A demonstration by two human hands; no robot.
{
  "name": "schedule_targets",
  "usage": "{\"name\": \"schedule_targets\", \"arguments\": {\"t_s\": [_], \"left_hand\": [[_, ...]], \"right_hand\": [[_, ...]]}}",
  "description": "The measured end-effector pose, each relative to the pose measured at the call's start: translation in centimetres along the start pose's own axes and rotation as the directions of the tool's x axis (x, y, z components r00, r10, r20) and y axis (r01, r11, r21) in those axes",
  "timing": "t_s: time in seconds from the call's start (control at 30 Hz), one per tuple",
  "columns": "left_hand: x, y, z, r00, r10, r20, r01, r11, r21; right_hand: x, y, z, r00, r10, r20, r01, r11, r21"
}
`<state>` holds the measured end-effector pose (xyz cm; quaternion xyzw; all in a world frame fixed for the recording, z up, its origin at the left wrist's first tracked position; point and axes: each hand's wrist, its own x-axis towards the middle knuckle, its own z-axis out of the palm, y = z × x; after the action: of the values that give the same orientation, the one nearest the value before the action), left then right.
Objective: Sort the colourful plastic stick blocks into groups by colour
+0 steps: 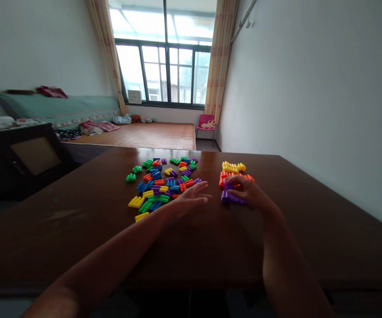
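My left hand (pixel 194 194) is open with fingers stretched out, just right of a spread of mixed plastic building pieces (pixel 158 182) in green, blue, red, yellow and purple. At the right, the fingers of my right hand (pixel 245 191) close on a purple building piece (pixel 228 186). It is held over a group of purple pieces (pixel 235 200), partly hidden by the hand. Behind that lie a row of orange-red pieces (pixel 223 177) and, farther back, a cluster of yellow pieces (pixel 233 167).
The dark brown table (pixel 204 251) carries all the pieces. Beyond its far edge stand a low wooden bed (pixel 164 132) and a pink chair (pixel 207 120) holding a plush toy. A dark cabinet (pixel 15 150) is at the left, a white wall (pixel 310 88) at the right.
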<state>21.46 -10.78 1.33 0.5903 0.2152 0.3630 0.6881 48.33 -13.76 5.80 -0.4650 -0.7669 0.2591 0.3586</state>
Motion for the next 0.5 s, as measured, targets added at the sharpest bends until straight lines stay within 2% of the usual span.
{"name": "schedule_targets", "arguments": {"t_s": [0.07,0.1,0.17,0.23,0.37,0.5], "left_hand": [[-0.1,0.1,-0.5,0.998,0.021,-0.053,-0.019,0.999,0.044],[-0.2,0.1,-0.7,0.997,0.025,-0.071,-0.021,0.998,0.059],[-0.4,0.3,-1.0,0.995,0.024,-0.094,-0.016,0.997,0.082],[-0.6,0.4,-1.1,0.994,0.027,-0.104,-0.016,0.995,0.103],[-0.6,0.1,-1.1,0.997,0.021,-0.077,-0.008,0.986,0.168],[-0.3,-1.0,-1.0,0.999,-0.03,-0.025,0.036,0.943,0.33]], "right_hand": [[-0.4,1.9,-1.7,0.987,0.076,-0.142,-0.084,0.995,-0.052],[-0.6,2.8,-2.3,0.98,0.126,-0.155,-0.139,0.987,-0.079],[-0.9,4.1,-2.6,0.968,0.222,-0.114,-0.236,0.964,-0.125],[-1.0,4.6,-2.2,0.959,0.274,-0.07,-0.282,0.946,-0.162],[-0.8,4.3,-1.3,0.96,0.273,-0.055,-0.278,0.919,-0.281],[-0.4,3.8,-1.0,0.945,0.325,-0.041,-0.317,0.876,-0.363]]}}
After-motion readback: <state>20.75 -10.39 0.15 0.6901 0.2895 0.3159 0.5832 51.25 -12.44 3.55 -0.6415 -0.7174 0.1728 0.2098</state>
